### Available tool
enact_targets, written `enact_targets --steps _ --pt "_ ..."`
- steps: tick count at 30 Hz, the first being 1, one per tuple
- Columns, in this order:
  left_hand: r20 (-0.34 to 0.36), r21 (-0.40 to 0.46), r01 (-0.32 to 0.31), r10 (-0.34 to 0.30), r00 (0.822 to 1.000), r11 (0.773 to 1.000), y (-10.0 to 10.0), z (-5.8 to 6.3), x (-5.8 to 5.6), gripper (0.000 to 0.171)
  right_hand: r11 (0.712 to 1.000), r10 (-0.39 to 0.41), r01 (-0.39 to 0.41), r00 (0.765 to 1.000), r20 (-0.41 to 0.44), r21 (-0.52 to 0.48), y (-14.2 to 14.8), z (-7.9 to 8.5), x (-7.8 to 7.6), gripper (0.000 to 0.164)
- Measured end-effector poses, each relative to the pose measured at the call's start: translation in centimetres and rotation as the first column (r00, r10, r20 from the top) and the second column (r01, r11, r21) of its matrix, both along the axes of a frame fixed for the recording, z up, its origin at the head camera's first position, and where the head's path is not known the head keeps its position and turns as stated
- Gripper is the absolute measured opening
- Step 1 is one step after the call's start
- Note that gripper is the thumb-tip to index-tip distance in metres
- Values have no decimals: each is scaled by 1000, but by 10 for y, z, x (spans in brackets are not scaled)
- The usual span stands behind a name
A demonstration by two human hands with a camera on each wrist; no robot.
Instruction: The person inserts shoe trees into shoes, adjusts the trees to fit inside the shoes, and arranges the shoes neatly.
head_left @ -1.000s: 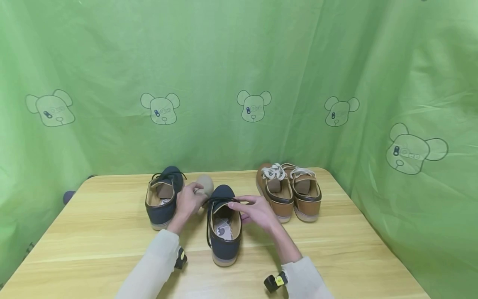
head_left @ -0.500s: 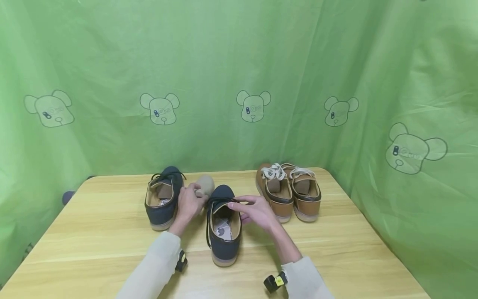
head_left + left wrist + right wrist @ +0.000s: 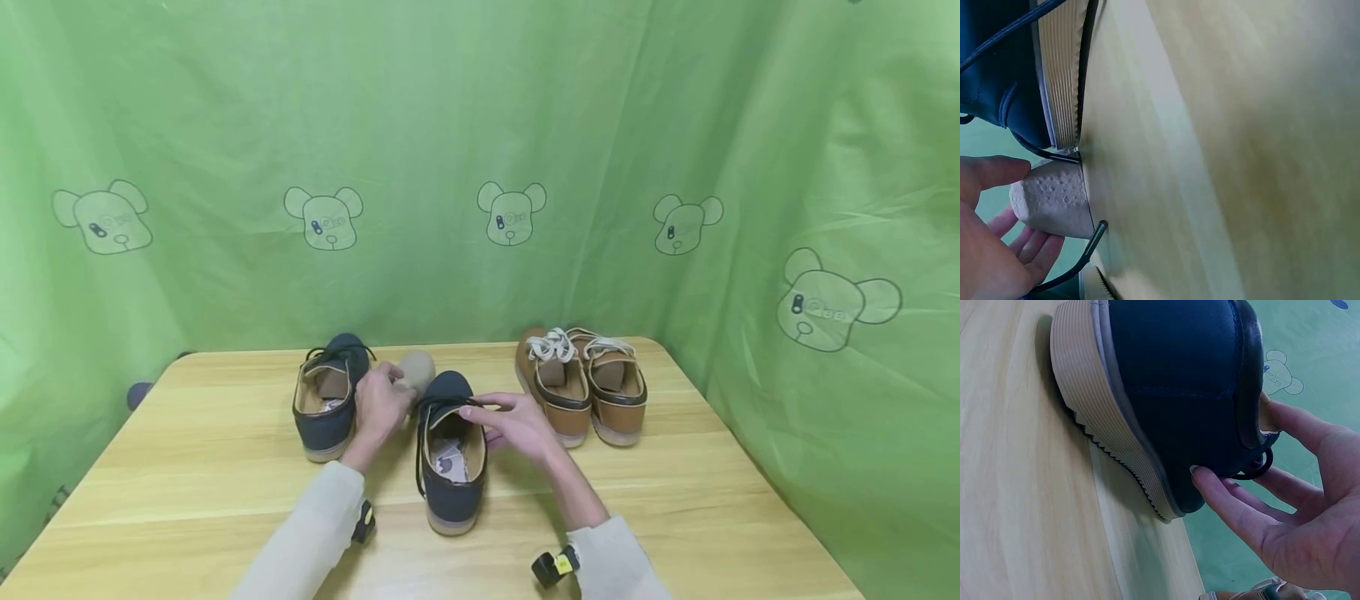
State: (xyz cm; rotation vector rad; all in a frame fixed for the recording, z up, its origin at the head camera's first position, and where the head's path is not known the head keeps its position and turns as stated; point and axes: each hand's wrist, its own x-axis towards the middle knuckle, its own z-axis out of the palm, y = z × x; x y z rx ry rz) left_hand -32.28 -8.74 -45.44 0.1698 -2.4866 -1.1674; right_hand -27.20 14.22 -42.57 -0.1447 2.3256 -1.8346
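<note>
In the head view my left hand [image 3: 380,406] is between two navy shoes. Its thumb and fingers hold a beige, pulp-like shoe insert [image 3: 1054,197], pitted at its near end in the left wrist view. The insert lies close to the table, beyond the fingers. My right hand [image 3: 521,427] holds the nearer navy lace-up shoe [image 3: 453,497] by the right side of its opening. One digit is at the inner rim and another presses the outer side [image 3: 1179,419]. This shoe stands upright, with a printed insole showing. The other navy shoe [image 3: 325,431] stands left, a brown insert inside it.
Two brown shoes [image 3: 566,417] with white laces stand side by side at the back right, each with a brown insert inside. Behind the wooden table [image 3: 712,500] hangs a green curtain [image 3: 420,275] with bear prints. Black laces dangle near the left hand.
The beige insert in my left hand has shifted slightly to the right, along with the fingers. The right hand and the navy shoe it holds have stayed in place.
</note>
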Motion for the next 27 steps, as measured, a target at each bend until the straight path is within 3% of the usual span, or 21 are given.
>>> enact_targets --steps 9,16,20,27 --pt "14 -7 18 -18 1000 1000 -1 4 0 34 1000 1 -1 1000 1 -5 1 -1 -1 53" --pt "88 -15 58 -57 994 998 -2 -1 2 51 1000 -3 3 1000 -2 -2 0 0 0 53" --pt "117 48 29 -35 993 998 -2 -7 1 58 1000 -2 2 1000 -2 -1 0 0 0 53" --pt "80 110 -36 27 996 993 0 -10 1 55 1000 3 -3 1000 -1 -9 0 0 0 53"
